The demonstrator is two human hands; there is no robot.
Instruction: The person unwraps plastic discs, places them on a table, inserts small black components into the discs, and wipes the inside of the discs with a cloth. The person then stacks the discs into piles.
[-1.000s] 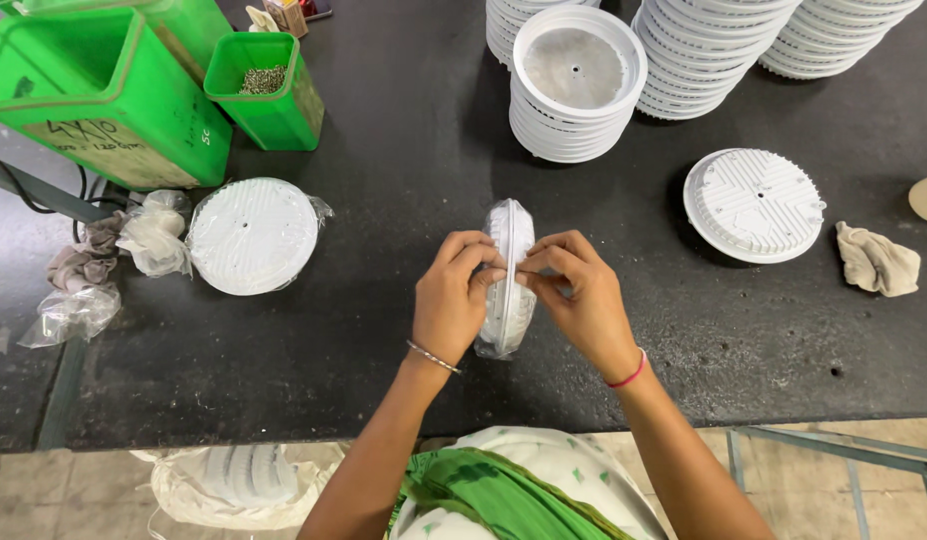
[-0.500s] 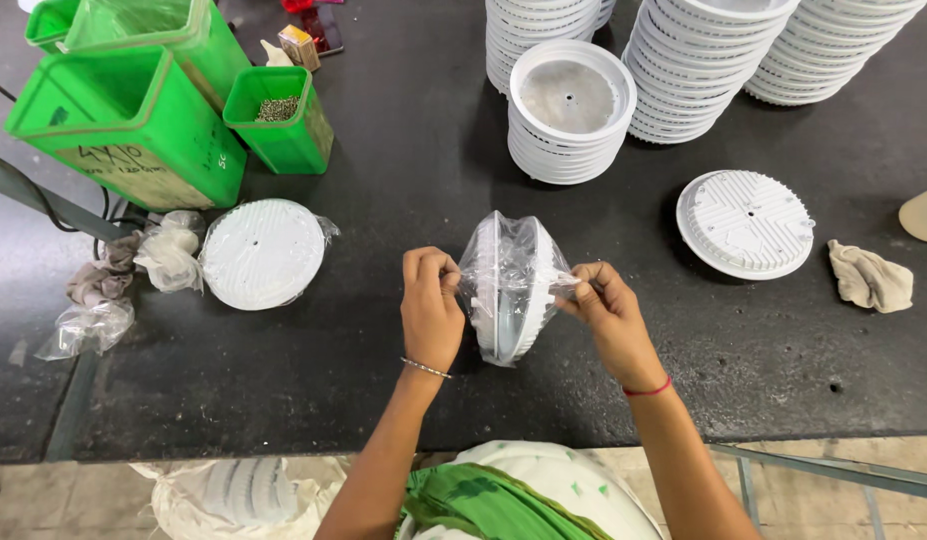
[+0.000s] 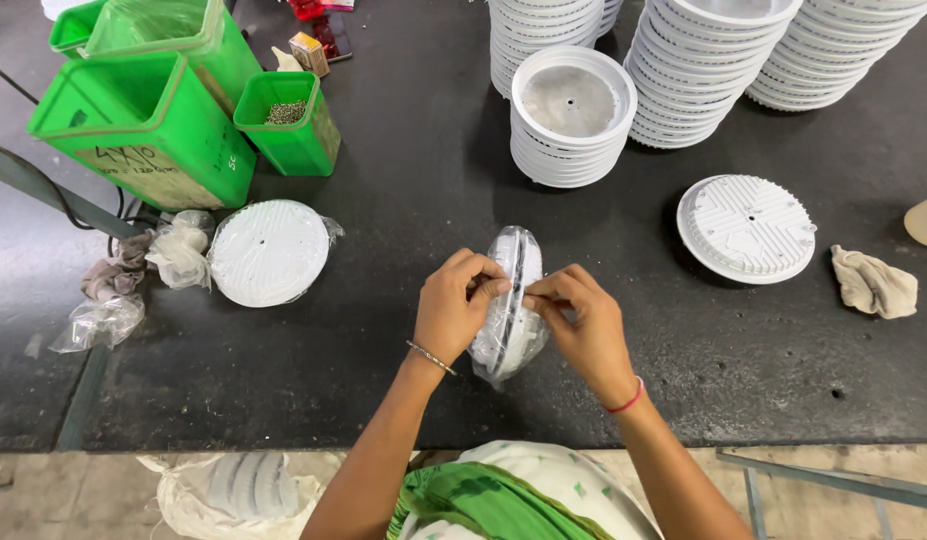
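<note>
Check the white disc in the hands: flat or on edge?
On edge: the white disc, in a clear bag, shows its thin rim, pinched between left hand and right hand.

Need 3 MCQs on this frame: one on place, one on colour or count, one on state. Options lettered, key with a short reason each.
1. Where does the rag lie?
A. right of the lone disc
B. inside a bin
C. on a stack

2. What colour are the bins?
A. blue
B. green
C. red

3. How is the bagged disc held?
A. flat on the table
B. on edge, between both hands
C. in one hand only

Key: 1 A, the rag sits past the disc's right rim. 2 B, all bins at top left are green. 3 B, left hand and right hand pinch the bag from either side, disc upright.
</note>
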